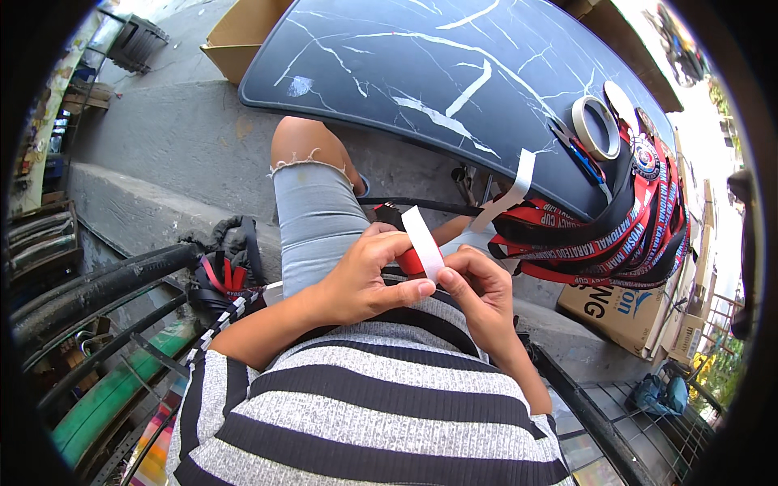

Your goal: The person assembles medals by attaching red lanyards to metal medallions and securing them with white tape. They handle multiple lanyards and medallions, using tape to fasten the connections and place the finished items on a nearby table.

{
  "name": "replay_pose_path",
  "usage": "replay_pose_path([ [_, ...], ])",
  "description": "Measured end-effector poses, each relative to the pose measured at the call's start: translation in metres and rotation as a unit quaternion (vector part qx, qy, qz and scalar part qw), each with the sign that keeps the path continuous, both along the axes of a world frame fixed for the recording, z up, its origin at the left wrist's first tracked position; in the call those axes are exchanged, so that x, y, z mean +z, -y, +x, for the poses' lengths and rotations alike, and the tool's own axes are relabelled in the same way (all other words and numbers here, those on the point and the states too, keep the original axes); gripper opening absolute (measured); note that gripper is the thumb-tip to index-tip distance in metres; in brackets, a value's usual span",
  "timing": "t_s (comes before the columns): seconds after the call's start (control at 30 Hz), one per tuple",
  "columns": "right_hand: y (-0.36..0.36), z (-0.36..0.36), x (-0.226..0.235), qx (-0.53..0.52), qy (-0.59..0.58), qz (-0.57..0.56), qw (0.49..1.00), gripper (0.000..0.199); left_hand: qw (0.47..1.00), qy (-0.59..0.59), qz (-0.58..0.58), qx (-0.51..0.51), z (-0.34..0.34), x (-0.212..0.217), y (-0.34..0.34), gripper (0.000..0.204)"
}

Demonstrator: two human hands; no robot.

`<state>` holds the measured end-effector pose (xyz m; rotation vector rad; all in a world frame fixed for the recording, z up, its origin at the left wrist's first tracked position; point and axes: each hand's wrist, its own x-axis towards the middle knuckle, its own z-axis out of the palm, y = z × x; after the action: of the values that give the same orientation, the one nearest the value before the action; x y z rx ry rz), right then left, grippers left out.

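Note:
Over my lap, my left hand (369, 277) is closed around a folded red ribbon (410, 262), its thumb pointing right across the front. A white strip of tape (423, 241) lies slanted over the ribbon, its upper end standing free. My right hand (480, 293) pinches the strip's lower end between thumb and forefinger, close to the left thumb. Part of the ribbon is hidden behind the fingers. A second white tape strip (517, 188) hangs from the table's edge, just beyond my right hand.
Red and black printed lanyards (600, 243) are heaped at the right end of the dark marble-patterned table (356, 69). Beside them lie a tape roll (582, 130), blue-and-red-handled scissors (585, 162) and a round medal (646, 156). Cardboard boxes (596, 312) stand below; a metal rack (121, 389) is at left.

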<state>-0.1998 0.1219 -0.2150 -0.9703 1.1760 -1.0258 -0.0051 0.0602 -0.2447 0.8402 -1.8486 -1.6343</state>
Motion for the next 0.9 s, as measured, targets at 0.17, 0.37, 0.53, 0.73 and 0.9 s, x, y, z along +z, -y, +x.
replay_pose_path([
  [0.17,0.000,-0.003,0.002,0.009,-0.053,0.000,0.999,0.014,1.000,-0.022,0.007,-0.004,-0.001,0.005,0.001,0.035],
  [0.37,-0.002,-0.003,0.002,-0.001,-0.064,0.008,0.998,0.015,1.000,-0.009,0.001,-0.010,-0.005,0.007,0.003,0.028],
  [0.53,0.000,-0.010,0.004,0.022,-0.037,0.107,0.993,0.018,1.000,0.009,-0.012,-0.018,-0.007,0.006,0.003,0.026],
  [0.73,0.003,-0.032,0.018,0.080,-0.078,0.180,0.977,0.023,0.997,0.011,-0.031,-0.067,-0.014,0.010,0.008,0.027],
  [0.9,0.016,-0.046,0.023,0.100,-0.253,0.011,0.962,0.027,0.997,-0.023,-0.009,-0.075,-0.007,0.029,0.024,0.028],
])
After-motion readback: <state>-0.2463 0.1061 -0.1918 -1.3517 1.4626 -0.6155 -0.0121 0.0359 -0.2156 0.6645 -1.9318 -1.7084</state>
